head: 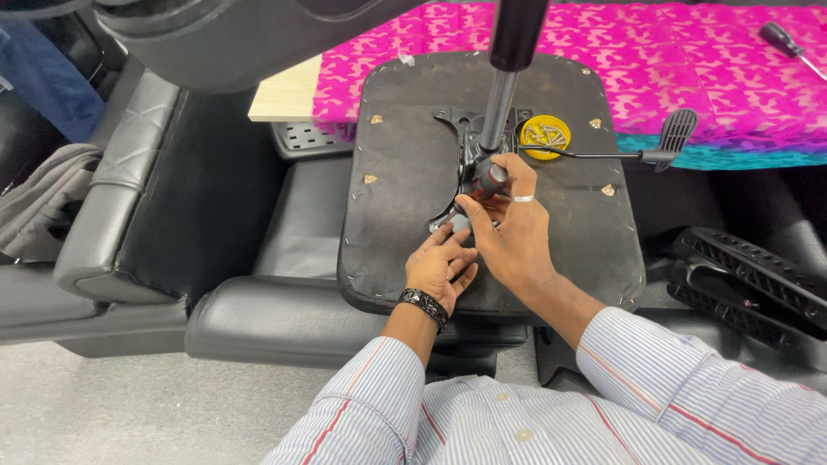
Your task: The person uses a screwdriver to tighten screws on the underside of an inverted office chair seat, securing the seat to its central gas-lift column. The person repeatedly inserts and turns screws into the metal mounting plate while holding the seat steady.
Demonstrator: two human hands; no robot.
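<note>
Head view: right hand, fingers clamped on a screwdriver, works an upturned chair seat. Left hand, fingers together, rests on the metal bracket.

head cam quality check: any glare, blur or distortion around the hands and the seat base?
Head view: even, soft light, shadows faint. Right hand gripping the screwdriver and left hand are sharp, as is the seat underside. Mild sheen on the black cushions. The gas cylinder near the lens looks soft, and edges bow slightly.
</note>
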